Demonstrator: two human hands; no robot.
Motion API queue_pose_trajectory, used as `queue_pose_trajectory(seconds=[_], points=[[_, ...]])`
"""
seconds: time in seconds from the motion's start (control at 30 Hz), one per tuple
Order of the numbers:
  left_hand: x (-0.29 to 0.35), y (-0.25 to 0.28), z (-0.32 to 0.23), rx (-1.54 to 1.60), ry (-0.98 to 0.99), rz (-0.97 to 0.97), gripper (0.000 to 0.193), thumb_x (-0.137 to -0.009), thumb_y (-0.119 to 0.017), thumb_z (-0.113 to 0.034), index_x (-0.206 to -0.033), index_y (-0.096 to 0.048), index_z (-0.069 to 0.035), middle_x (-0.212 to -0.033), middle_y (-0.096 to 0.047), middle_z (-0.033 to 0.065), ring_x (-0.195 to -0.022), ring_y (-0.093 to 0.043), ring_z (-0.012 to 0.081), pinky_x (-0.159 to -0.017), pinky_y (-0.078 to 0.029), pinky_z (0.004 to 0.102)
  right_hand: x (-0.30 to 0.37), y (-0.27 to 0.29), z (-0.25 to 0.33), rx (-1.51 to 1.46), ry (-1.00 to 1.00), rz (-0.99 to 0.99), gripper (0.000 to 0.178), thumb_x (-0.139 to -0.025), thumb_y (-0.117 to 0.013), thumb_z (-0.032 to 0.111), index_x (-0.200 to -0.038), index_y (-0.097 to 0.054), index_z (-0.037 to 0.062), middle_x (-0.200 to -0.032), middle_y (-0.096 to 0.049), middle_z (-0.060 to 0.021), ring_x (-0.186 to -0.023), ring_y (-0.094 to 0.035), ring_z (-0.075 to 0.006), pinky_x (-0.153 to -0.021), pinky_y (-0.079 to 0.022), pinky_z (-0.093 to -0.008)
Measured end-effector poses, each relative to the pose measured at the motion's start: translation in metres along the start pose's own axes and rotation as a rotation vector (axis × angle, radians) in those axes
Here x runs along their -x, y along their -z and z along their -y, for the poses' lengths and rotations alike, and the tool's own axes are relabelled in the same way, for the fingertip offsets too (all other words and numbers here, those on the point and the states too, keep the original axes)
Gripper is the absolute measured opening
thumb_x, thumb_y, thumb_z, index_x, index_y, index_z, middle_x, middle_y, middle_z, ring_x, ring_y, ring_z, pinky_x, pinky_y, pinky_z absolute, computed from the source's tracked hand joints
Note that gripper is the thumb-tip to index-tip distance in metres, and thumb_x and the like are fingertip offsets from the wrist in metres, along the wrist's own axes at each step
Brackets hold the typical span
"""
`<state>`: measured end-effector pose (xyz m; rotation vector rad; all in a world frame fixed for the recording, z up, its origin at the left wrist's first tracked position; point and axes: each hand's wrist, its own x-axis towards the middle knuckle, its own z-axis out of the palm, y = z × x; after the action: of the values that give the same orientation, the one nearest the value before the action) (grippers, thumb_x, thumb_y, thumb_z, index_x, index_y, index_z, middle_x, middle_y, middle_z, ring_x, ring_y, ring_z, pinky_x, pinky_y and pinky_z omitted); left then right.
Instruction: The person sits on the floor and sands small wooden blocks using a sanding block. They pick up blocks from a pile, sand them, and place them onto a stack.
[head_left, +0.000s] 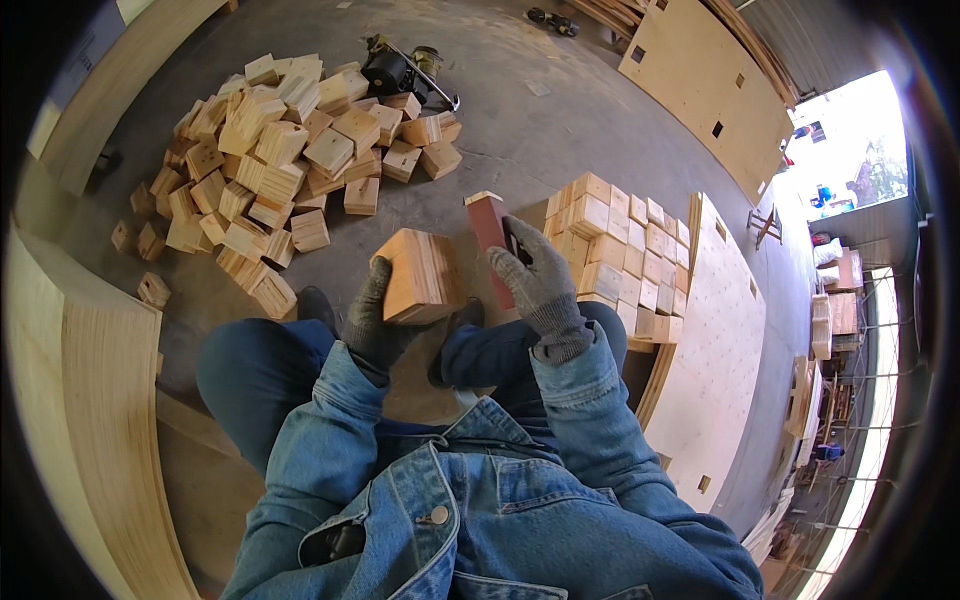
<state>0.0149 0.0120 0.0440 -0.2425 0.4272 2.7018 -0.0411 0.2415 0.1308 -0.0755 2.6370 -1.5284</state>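
Note:
In my gloved left hand is a squared wooden block of layered wood, held in front of my knees with the thumb along its near-left edge. My gloved right hand grips a sanding block, a narrow wooden piece with reddish-brown sandpaper around it. The sanding block is tilted upright beside the wooden block, with a small gap between them. My left fingers under the wooden block are mostly hidden.
A loose heap of wooden blocks lies ahead on the left. A black power tool stands behind it. On the right, blocks are stacked neatly beside a large plywood sheet. Thick layered panels stand at the left.

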Motion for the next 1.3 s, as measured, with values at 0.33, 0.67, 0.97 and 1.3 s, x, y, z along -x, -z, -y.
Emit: queue_pose_trajectory(seconds=[0.33, 0.67, 0.97, 1.3], points=[[-0.006, 0.007, 0.002, 0.030, -0.165, 0.044, 0.075, -0.104, -0.049, -0.057, -0.153, -0.039, -0.001, -0.150, -0.051, 0.0213, -0.134, -0.056, 0.0346, -0.113, -0.048, 0.0490, 0.052, -0.047, 0.033, 0.238, 0.262, 0.065, 0.056, -0.093, -0.077, 0.024, -0.138, -0.057, -0.0026, -0.131, -0.060, -0.0254, -0.120, -0.061, -0.0415, -0.101, -0.051, -0.0440], [0.001, 0.000, 0.008, -0.028, -0.039, -0.073, 0.066, -0.098, -0.067, -0.047, -0.148, -0.046, -0.009, -0.137, -0.061, 0.0138, -0.122, -0.063, 0.0331, -0.105, -0.051, 0.0549, 0.028, -0.061, 0.037, 0.214, 0.254, -0.018, 0.047, -0.092, -0.074, 0.025, -0.129, -0.062, -0.0012, -0.120, -0.065, -0.0279, -0.108, -0.064, -0.0451, -0.093, -0.053, -0.0479], [-0.003, 0.010, 0.009, -0.032, -0.094, -0.147, 0.068, -0.097, -0.067, -0.051, -0.147, -0.048, -0.009, -0.138, -0.060, 0.0147, -0.123, -0.062, 0.0327, -0.103, -0.051, 0.0540, 0.019, -0.057, 0.034, 0.230, 0.215, 0.032, 0.048, -0.093, -0.072, 0.025, -0.132, -0.061, -0.0026, -0.120, -0.066, -0.0267, -0.112, -0.063, -0.0428, -0.096, -0.051, -0.0454], [0.000, -0.001, 0.014, -0.104, -0.065, -0.147, 0.062, -0.103, -0.059, -0.050, -0.148, -0.047, -0.009, -0.137, -0.061, 0.0131, -0.123, -0.063, 0.0303, -0.105, -0.052, 0.0507, -0.020, -0.061, 0.019, 0.275, 0.048, 0.007, 0.048, -0.097, -0.069, 0.025, -0.134, -0.060, -0.0035, -0.115, -0.067, -0.0266, -0.109, -0.065, -0.0403, -0.094, -0.052, -0.0427]])
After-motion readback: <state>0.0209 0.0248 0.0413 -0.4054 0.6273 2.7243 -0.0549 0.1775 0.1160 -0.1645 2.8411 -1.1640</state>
